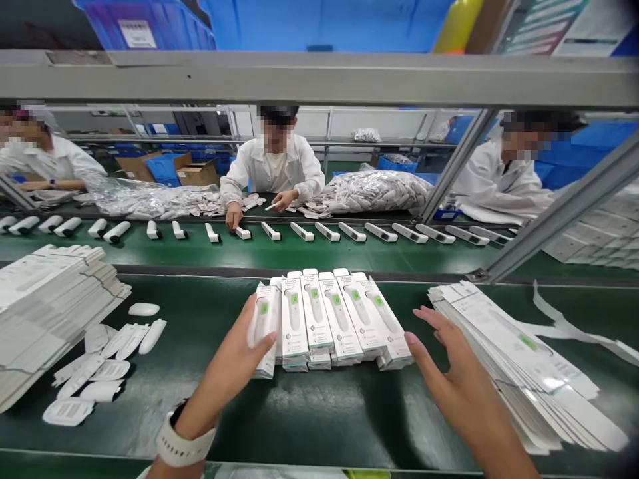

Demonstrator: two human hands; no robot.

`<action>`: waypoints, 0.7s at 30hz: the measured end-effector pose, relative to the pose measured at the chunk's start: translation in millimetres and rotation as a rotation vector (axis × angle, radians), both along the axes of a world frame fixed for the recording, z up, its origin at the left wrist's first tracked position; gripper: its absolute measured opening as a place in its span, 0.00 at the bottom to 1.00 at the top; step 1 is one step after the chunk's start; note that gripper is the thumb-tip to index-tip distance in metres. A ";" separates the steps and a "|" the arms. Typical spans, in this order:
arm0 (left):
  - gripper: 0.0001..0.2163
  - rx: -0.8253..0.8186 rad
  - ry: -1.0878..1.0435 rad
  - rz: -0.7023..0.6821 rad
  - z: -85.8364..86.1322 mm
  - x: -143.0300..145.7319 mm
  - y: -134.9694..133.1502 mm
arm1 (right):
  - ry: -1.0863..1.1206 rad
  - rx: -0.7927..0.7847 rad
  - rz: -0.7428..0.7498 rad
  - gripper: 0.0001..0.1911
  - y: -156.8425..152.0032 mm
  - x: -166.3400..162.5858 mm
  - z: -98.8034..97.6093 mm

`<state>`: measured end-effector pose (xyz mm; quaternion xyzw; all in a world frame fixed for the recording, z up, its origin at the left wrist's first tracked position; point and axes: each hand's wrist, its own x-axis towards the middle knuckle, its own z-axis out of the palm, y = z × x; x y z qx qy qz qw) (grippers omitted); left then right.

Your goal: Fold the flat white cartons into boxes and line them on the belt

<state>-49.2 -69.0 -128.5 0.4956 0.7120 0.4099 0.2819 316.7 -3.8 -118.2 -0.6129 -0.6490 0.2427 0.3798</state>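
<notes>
Two rows of white printed boxes (334,319), stacked one on another, lie side by side on the green work surface in front of me. Each box face shows a handheld device with a green display, like a thermometer. My left hand (238,356), with a pale watch strap on the wrist, is around the leftmost box (265,319), thumb across its face and fingers along its left side. My right hand (452,369) is spread open just right of the rightmost box (387,326), thumb close to its lower corner, holding nothing.
Flat unfolded cartons are stacked at the left (54,306) and right (519,366). Several loose white plastic covers (100,369) lie near the left stack. Beyond, a green conveyor (299,251) carries a row of white devices (352,232). A co-worker (274,166) sits opposite; a metal beam (319,80) crosses above.
</notes>
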 end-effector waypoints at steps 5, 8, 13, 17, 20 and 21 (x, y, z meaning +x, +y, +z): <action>0.40 0.061 -0.054 -0.008 -16.7 25.1 16.1 | 0.179 -0.106 0.086 0.40 19.1 -15.9 -42.5; 0.38 0.080 -0.058 -0.022 -21.5 32.8 20.9 | 0.162 -0.041 0.121 0.34 12.9 -29.1 -43.3; 0.32 0.062 -0.028 -0.092 -17.8 31.0 30.8 | 0.097 -0.014 0.141 0.28 3.0 -28.6 -30.7; 0.32 0.060 -0.030 -0.031 -18.8 19.7 31.0 | -0.136 0.024 0.067 0.30 21.5 7.9 -15.9; 0.33 0.025 -0.118 0.020 -18.4 5.5 25.1 | -0.320 0.016 -0.261 0.40 55.4 70.8 -6.8; 0.34 -0.003 -0.151 0.029 -17.8 0.8 23.3 | -0.364 -0.012 -0.366 0.44 66.0 94.3 -5.1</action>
